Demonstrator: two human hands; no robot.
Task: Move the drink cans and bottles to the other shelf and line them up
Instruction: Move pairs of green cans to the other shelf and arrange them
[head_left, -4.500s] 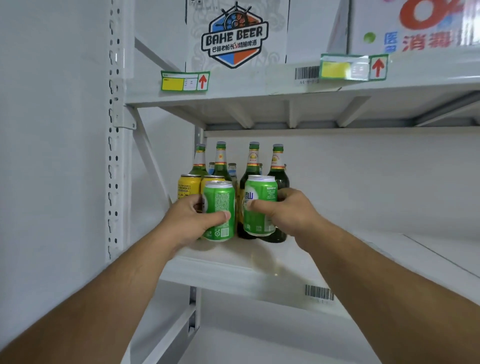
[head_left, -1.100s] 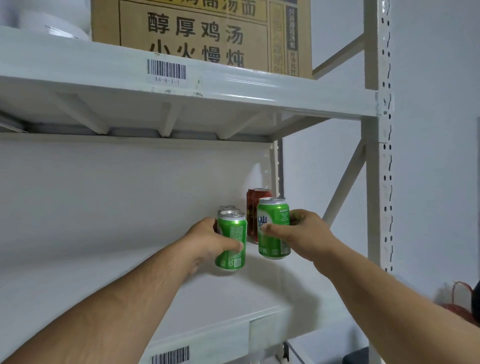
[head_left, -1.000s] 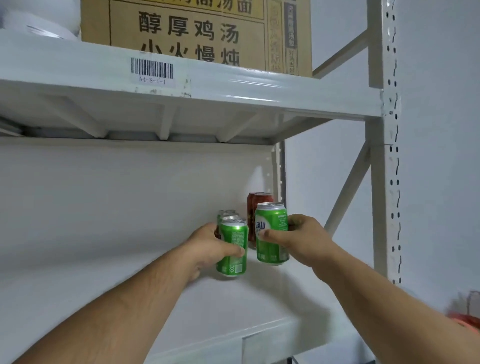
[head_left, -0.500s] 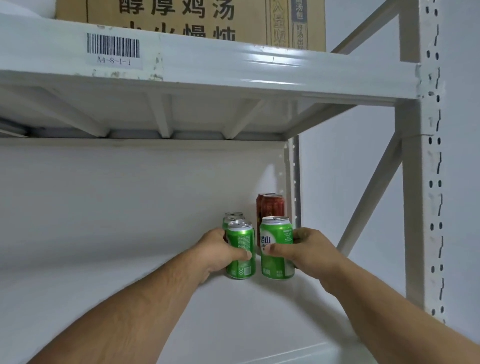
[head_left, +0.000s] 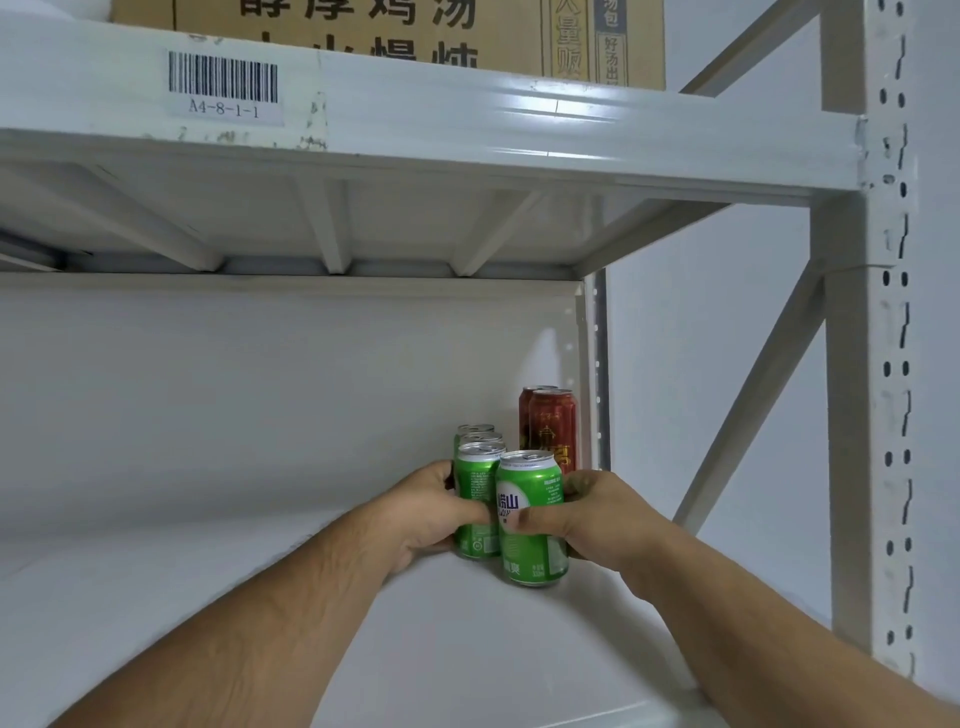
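I hold two green drink cans on the white shelf (head_left: 208, 623) near its right end. My left hand (head_left: 426, 512) grips the left green can (head_left: 475, 480), which stands in front of two more green cans (head_left: 475, 430) in a row. My right hand (head_left: 597, 519) grips the right green can (head_left: 532, 551), whose base rests on the shelf a little nearer to me. Two red cans (head_left: 553, 431) stand upright behind it, close to the rear post.
The white upper shelf beam (head_left: 467, 124) carries a barcode label and a brown cardboard box (head_left: 405, 31). The perforated front upright (head_left: 878, 364) and a diagonal brace (head_left: 753, 400) close the right side. A white back panel runs behind the cans.
Both hands carried the green cans from the bottle shelf to this shelf, then lowered them deeper in until they stand by the other cans.
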